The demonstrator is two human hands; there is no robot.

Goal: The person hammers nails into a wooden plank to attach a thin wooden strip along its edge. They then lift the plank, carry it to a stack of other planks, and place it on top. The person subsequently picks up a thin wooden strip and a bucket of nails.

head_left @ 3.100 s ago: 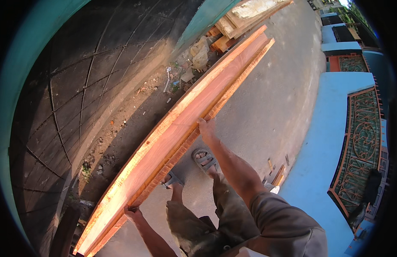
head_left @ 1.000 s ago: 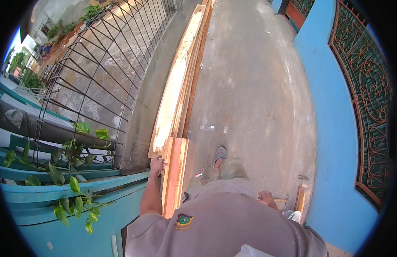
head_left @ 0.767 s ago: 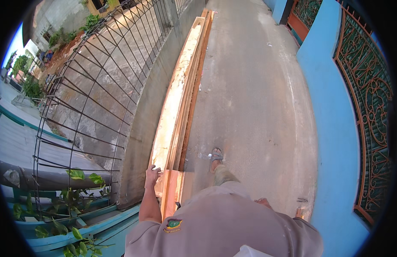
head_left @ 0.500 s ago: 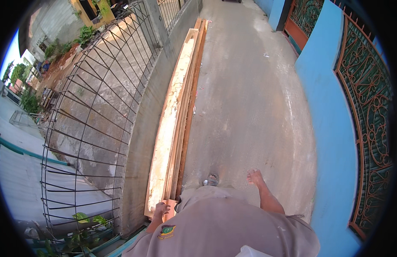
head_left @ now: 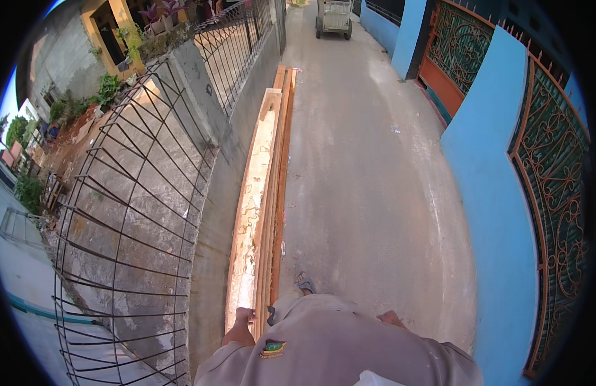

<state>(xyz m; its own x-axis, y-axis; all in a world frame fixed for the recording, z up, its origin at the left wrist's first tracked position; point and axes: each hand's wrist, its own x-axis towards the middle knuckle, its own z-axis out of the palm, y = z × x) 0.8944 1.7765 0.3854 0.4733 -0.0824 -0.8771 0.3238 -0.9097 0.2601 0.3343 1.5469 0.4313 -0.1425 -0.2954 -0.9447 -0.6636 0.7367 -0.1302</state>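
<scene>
Low at the lower left, my left hand [head_left: 244, 314] hangs over the near part of a long stack of wooden planks [head_left: 253, 204]. Its fingers are loosely bent and I see nothing in them; whether it touches the wood I cannot tell. My right hand [head_left: 392, 318] shows just past the right edge of my brown shirt [head_left: 340, 344], partly hidden by it, loosely open and with nothing visible in it. One sandalled foot [head_left: 304, 282] is forward, beside the planks on the paved lane.
On the left, a low concrete wall [head_left: 210, 251] with a bent metal-bar fence [head_left: 127, 212] runs along the planks. Blue walls [head_left: 487, 167] and ornate metal gates [head_left: 558, 193] line the right. A wheeled cart [head_left: 334, 18] stands far ahead on the grey lane [head_left: 362, 174].
The view has tilted up, bringing the far cart into sight. My right hand has drawn back toward my body, and a foot has shifted left. My left hand stays low by the planks.
</scene>
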